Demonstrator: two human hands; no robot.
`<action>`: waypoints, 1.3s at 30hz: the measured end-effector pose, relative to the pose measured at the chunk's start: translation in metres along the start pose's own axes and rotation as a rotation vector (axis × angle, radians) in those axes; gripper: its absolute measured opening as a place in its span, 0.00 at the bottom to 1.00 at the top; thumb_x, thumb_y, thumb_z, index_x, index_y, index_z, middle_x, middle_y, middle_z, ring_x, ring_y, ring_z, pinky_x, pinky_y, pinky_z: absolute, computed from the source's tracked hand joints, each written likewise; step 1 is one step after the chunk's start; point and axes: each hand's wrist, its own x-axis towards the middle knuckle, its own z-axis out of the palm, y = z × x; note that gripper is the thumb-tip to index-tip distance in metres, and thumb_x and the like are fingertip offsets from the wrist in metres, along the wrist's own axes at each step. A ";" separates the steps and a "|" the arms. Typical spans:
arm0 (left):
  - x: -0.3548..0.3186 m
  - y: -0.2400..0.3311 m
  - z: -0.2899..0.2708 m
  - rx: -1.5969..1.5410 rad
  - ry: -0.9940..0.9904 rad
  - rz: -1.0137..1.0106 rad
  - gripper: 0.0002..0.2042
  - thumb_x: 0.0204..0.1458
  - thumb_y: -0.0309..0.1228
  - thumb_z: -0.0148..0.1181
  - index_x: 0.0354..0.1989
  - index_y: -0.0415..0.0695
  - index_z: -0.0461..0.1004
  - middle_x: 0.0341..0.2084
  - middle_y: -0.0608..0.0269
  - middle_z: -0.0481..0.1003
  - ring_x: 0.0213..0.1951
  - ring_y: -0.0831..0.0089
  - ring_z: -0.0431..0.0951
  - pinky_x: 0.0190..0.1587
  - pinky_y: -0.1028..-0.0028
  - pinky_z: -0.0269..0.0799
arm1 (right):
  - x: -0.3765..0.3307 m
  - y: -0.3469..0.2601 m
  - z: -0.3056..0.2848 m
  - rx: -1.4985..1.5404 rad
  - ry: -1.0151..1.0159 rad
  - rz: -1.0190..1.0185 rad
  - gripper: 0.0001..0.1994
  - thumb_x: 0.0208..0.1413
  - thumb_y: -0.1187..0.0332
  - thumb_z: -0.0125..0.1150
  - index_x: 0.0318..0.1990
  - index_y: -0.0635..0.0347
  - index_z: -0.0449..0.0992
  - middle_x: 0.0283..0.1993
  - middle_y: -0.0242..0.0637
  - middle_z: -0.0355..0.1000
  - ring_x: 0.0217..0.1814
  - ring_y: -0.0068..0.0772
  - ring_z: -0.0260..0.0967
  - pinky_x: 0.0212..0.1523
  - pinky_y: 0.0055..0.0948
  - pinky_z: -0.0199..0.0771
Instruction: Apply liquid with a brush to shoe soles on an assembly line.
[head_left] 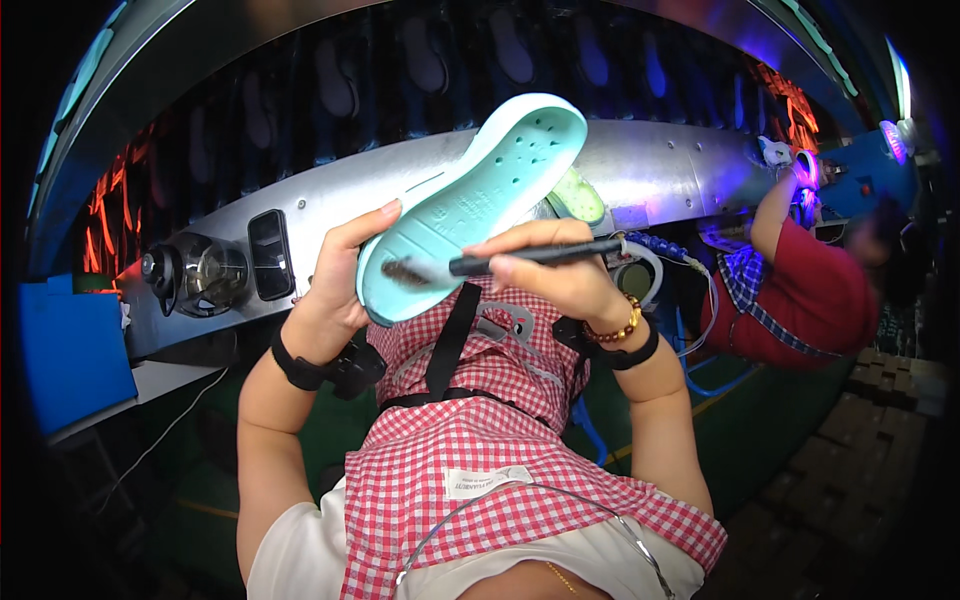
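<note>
A mint-green shoe sole [440,215] with a pale raised rim and small holes at the toe end is held up slantwise before me. Its heel end rests in my left hand [342,262], fingers wrapped around the edge. Pinched in my right hand [560,275] is a brush [535,256] with a black handle. The brush's bristles are over the inner face of the heel, somewhat blurred, and appear to touch it. Just beyond my right hand, a light green sole [577,194] lies on the metal bench, partly covered by the mint one.
On the metal bench [330,212] at left stand a glass pot [205,274] with a black lid and handle, and a black phone [269,255]. Behind runs a dark rack of soles [337,80]. At right, a person in red [815,275] works nearby; a pale hose [655,270] curves between us.
</note>
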 end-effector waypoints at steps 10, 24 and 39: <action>0.007 -0.008 -0.015 -0.084 -0.023 0.075 0.23 0.52 0.37 0.43 0.52 0.32 0.56 0.43 0.42 0.67 0.42 0.54 0.73 0.42 0.56 0.72 | 0.011 0.023 -0.008 -0.241 0.351 -0.304 0.08 0.45 0.76 0.57 0.35 0.68 0.75 0.34 0.44 0.74 0.33 0.27 0.72 0.35 0.20 0.70; 0.026 -0.018 -0.019 -0.073 0.018 0.169 0.21 0.54 0.37 0.43 0.51 0.35 0.58 0.43 0.48 0.68 0.43 0.60 0.73 0.44 0.63 0.72 | 0.038 0.041 0.035 -0.814 0.536 -0.552 0.18 0.41 0.70 0.61 0.40 0.72 0.71 0.39 0.51 0.71 0.39 0.44 0.69 0.40 0.32 0.68; -0.041 0.158 0.029 0.173 -0.518 0.668 0.27 0.57 0.42 0.31 0.57 0.30 0.49 0.53 0.34 0.54 0.52 0.40 0.60 0.51 0.44 0.56 | -0.010 0.041 -0.028 0.695 0.375 -0.254 0.22 0.58 0.60 0.36 0.43 0.73 0.68 0.42 0.57 0.69 0.37 0.39 0.70 0.40 0.28 0.70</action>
